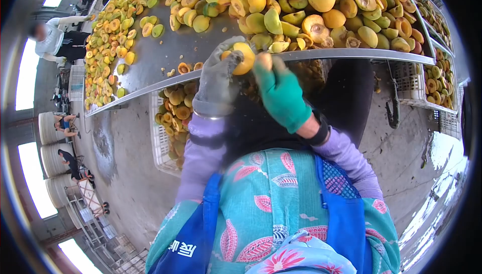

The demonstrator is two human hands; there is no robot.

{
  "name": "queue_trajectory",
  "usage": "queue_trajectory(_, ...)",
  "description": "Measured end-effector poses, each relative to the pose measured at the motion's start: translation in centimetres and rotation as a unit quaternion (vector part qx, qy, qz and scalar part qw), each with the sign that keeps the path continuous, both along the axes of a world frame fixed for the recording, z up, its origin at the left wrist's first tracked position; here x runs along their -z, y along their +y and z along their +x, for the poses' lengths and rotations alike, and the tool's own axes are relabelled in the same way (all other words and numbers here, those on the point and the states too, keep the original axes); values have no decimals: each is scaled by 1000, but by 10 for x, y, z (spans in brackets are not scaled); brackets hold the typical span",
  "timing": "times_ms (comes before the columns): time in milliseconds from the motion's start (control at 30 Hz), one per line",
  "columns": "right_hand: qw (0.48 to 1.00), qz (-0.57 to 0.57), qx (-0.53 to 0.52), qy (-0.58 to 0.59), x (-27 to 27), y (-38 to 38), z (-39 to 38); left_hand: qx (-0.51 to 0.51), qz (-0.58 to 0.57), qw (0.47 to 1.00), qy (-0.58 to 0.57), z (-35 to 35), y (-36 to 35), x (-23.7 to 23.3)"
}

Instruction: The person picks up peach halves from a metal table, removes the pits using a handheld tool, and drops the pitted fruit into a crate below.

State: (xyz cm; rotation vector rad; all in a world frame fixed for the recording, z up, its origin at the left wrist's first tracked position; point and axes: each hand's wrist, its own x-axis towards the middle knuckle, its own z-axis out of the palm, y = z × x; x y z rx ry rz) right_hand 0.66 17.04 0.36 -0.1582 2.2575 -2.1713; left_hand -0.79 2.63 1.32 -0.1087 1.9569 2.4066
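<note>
My left hand (218, 78), in a grey glove, is closed around a yellow peach half (244, 59) just over the near edge of the metal table (175, 38). The hollow in the fruit's cut face is partly visible. Close by on the right is my right hand (282, 95), in a green glove with the fingertips uncovered. Its fingers are drawn together beside the fruit and smeared by motion, so anything small between them is hidden. Many cut peaches (321, 3) are heaped on the table just beyond both hands.
A white crate (159, 141) of peach halves stands under the table edge at left. More crates of fruit (439, 85) are at right. Loose halves and pits lie along the table rim. A co-worker (52, 38) stands at the table's far left; other people are behind.
</note>
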Motion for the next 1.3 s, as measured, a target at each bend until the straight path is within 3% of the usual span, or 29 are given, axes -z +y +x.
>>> queue_trajectory(33, 998, 57, -19, 36, 11, -5, 6, -14, -169, 975, 143, 2, 4, 3)
queue_trajectory(67, 995, 86, -58, 6, 12, -5, 10, -12, -32, 996, 81, 2, 6, 4)
queue_trajectory(133, 993, 98, -58, -33, 16, -7, 6, -8, 242, 969, -45, -2, 10, 5)
queue_trajectory(167, 994, 85, -63, -35, 16, -6, 4, -39, 235, 970, -52, -2, 11, 7)
queue_trajectory(200, 994, 71, -69, -40, 15, -6, 4, -30, -13, 999, 39, -2, 7, 9)
queue_trajectory(233, 995, 56, -73, -44, 15, -6, 5, -16, -260, 957, 127, -2, 1, 12)
queue_trajectory(267, 995, 27, -76, -52, 15, -7, 5, 0, -488, 848, 208, -4, 1, 11)
queue_trajectory(300, 995, -2, -80, -59, 16, -7, 5, -19, -259, 956, 138, -5, 5, 9)
queue_trajectory(333, 994, -31, -85, -66, 17, -8, 6, -37, -12, 998, 57, -4, 11, 5)
queue_trajectory(367, 993, -45, -81, -75, 20, -9, 6, -55, 235, 970, -28, -3, 18, 0)
queue_trajectory(467, 991, -62, -75, -89, 25, -13, 5, -137, 221, 965, -17, -7, 33, -11)
queue_trajectory(633, 993, -29, -91, -73, 30, -10, -3, -126, 123, 983, 42, -11, 33, -1)
queue_trajectory(767, 966, -54, -146, -208, -1, 0, -10, -154, 25, 982, 109, -18, 37, 15)
queue_trajectory(833, 938, -31, -195, -286, -16, 14, -19, -82, 58, 990, 103, -17, 27, 16)
queue_trajectory(867, 981, -16, -177, -71, 13, 10, -17, -44, 68, 990, 118, -20, 20, 10)
queue_trajectory(900, 984, -14, -176, 11, 22, 9, -20, -51, 65, 994, 73, -19, 17, 0)
queue_trajectory(933, 985, -49, -167, -1, 19, 3, -15, -58, 61, 995, 44, -20, 15, -8)
queue_trajectory(967, 972, -140, -163, -93, 12, -6, -12, 1, 60, 996, 67, -26, 11, -8)
queue_trajectory(1000, 952, -198, -169, -162, 5, -10, -10, 11, -17, 997, 75, -31, 8, -7)
queue_trajectory(1067, 889, -246, -203, -328, -16, -2, -13, -60, 7, 997, 40, -37, 16, -3)
queue_trajectory(1167, 955, -167, -192, -153, 9, -12, -23, -141, 41, 989, -23, -45, 27, -7)
queue_trajectory(1233, 978, -115, -172, 4, 36, -14, -30, -126, -42, 989, -65, -54, 29, -8)
queue_trajectory(1267, 974, -134, -176, -51, 39, -13, -30, -119, -83, 986, -87, -59, 31, -12)
queue_trajectory(1300, 966, -155, -179, -106, 39, -13, -31, -120, -50, 985, -116, -58, 40, -31)
